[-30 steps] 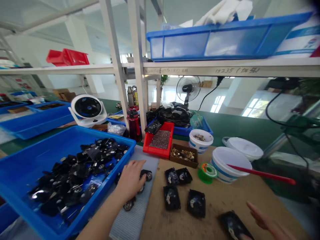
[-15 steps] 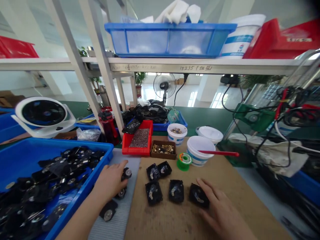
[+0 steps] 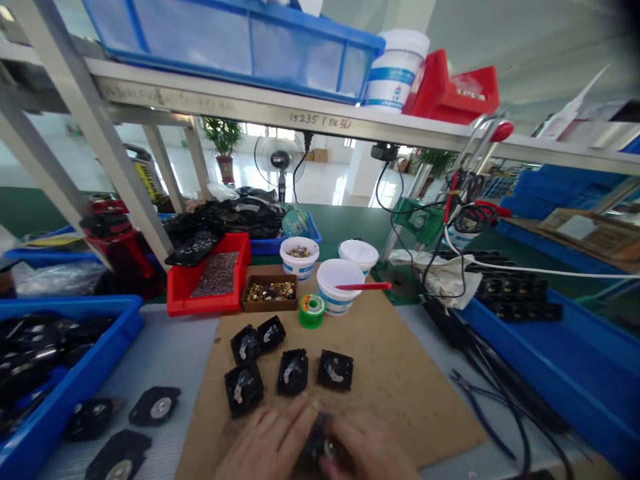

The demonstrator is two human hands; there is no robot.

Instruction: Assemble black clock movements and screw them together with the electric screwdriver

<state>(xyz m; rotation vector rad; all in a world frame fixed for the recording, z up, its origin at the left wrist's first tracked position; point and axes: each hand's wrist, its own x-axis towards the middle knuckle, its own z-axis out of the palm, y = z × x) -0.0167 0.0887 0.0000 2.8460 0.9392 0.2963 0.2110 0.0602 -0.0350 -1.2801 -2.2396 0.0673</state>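
My left hand (image 3: 273,440) and my right hand (image 3: 373,447) meet low over the cardboard sheet (image 3: 400,400). Between them is a dark part (image 3: 317,443) with a small shiny spot, blurred and largely covered by fingers. Both hands are closed about it, the left with long fingers against its side, the right curled over it. Just beyond lie several black square housings, among them one at the right (image 3: 335,370) and one at the left (image 3: 244,388), each bearing a pale metal piece. Flat black parts with silver discs (image 3: 155,405) rest on the grey mat, left of the sheet.
A blue crate of black parts (image 3: 133,320) stands left. Behind the housings are a red bin (image 3: 243,267), a box of brass pieces (image 3: 270,307), a green solder spool (image 3: 311,313) and white tubs (image 3: 335,303). Pliers (image 3: 480,400) and cables lie right, beside another blue crate (image 3: 590,360).
My left hand has left the parts by the blue crate and joined my right hand at the front. The right hand has let go of the rightmost housing. The view has swung right.
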